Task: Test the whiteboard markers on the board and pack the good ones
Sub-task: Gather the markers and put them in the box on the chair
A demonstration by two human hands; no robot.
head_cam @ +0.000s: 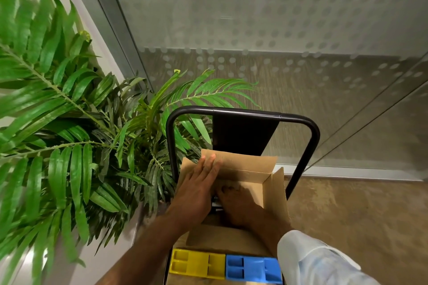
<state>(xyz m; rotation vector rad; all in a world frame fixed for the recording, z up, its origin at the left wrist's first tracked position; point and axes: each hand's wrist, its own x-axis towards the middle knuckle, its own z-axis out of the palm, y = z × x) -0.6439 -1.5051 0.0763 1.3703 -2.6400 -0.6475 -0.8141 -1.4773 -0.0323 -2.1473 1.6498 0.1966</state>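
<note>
An open cardboard box (pixel 264 169) sits on a black-framed cart (pixel 240 112) in front of me. My left hand (pixel 199 185) lies flat with straight fingers on the box's left flap, pressing it. My right hand (pixel 240 206) reaches down inside the box; its fingers are in shadow and I cannot tell whether they hold anything. A dark object (pixel 215 202) shows between the two hands, too hidden to name. No markers are plainly visible.
A yellow tray (pixel 196 266) and a blue tray (pixel 253 269) lie on the cart at its near end. A large leafy plant (pixel 69 111) crowds the cart's left side. A frosted glass wall (pixel 254 30) stands behind; carpet floor (pixel 359 215) lies to the right.
</note>
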